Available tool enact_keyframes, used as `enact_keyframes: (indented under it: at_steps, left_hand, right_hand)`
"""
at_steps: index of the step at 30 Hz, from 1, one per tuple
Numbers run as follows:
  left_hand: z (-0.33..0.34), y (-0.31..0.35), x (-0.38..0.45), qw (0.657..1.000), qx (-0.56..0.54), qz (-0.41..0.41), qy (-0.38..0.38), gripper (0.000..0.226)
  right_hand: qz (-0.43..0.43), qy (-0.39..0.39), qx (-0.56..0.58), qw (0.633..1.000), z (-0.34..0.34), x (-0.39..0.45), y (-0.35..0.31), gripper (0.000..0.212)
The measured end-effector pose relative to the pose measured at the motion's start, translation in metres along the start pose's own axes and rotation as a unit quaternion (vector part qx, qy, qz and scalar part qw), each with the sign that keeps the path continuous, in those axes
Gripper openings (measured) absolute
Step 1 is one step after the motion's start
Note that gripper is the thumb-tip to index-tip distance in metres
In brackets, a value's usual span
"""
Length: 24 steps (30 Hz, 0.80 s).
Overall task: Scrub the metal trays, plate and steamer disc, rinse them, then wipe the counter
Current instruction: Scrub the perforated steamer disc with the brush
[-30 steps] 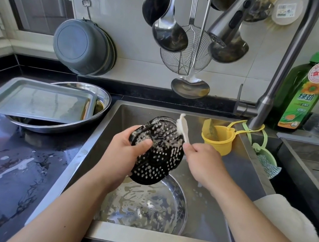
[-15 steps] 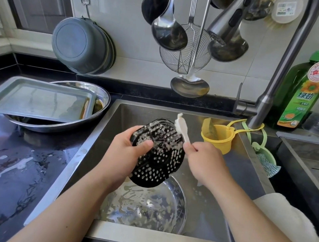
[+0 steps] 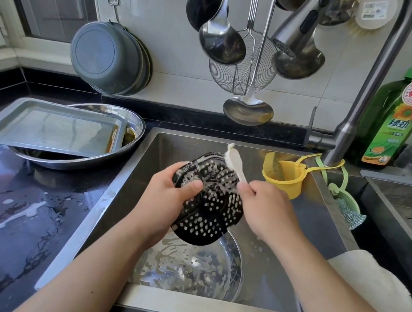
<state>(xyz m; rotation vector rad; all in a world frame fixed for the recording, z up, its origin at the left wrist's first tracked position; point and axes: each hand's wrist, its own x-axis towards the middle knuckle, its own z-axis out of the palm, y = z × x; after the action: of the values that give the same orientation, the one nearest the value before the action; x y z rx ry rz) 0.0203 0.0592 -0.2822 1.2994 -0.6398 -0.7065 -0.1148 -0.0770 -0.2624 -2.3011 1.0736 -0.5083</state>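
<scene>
Black stone counter (image 3: 0, 203) runs wet and streaked along the left of the steel sink (image 3: 273, 251), with ladles and a wire skimmer hanging on the far wall. I judge the job about midway: the perforated steamer disc (image 3: 207, 205) is up over the basin, tilted and foamy, my left hand (image 3: 164, 203) gripping its left edge with the thumb across the face, my right hand (image 3: 266, 209) pinching a white brush (image 3: 234, 160) whose head sits at the disc's far rim. Below it a soapy round plate (image 3: 192, 265) lies on the sink floor — scrubbed, I'd say, not rinsed. At far left a rectangular metal tray (image 3: 49, 127) rests across a steel bowl (image 3: 133, 127) holding brownish liquid; that looks untouched. Rinsing and the counter wipe remain.

Only one tray shows — any other I can't find. The disc hides the plate's far edge and my left fingers behind it; the brush bristles are hard to make out against the foam.
</scene>
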Motion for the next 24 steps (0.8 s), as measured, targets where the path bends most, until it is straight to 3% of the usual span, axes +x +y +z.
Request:
enact_keyframes:
  at_steps: [6,11,17,22,24]
  left_hand:
    - [-0.004,0.001,0.001,1.000,-0.029,-0.002,0.009,0.025]
    - [-0.005,0.002,0.002,0.999,-0.032,0.003,0.013,0.027]
    - [-0.006,0.001,0.003,1.000,-0.028,0.000,0.002,0.027]
    - [-0.004,0.001,0.002,0.999,-0.031,-0.007,-0.006,0.030]
    - [-0.004,0.001,0.002,0.999,-0.030,-0.008,-0.011,0.031]
  right_hand:
    - [-0.069,-0.104,-0.016,0.992,0.013,-0.015,-0.014,0.049]
    - [-0.009,-0.027,0.002,1.000,0.000,-0.001,-0.002,0.051]
    - [-0.060,-0.111,-0.003,0.992,0.011,-0.015,-0.014,0.050]
    - [-0.022,-0.032,0.009,0.999,0.003,-0.004,-0.005,0.052]
    - [-0.026,-0.040,0.012,0.999,0.003,-0.006,-0.005,0.052]
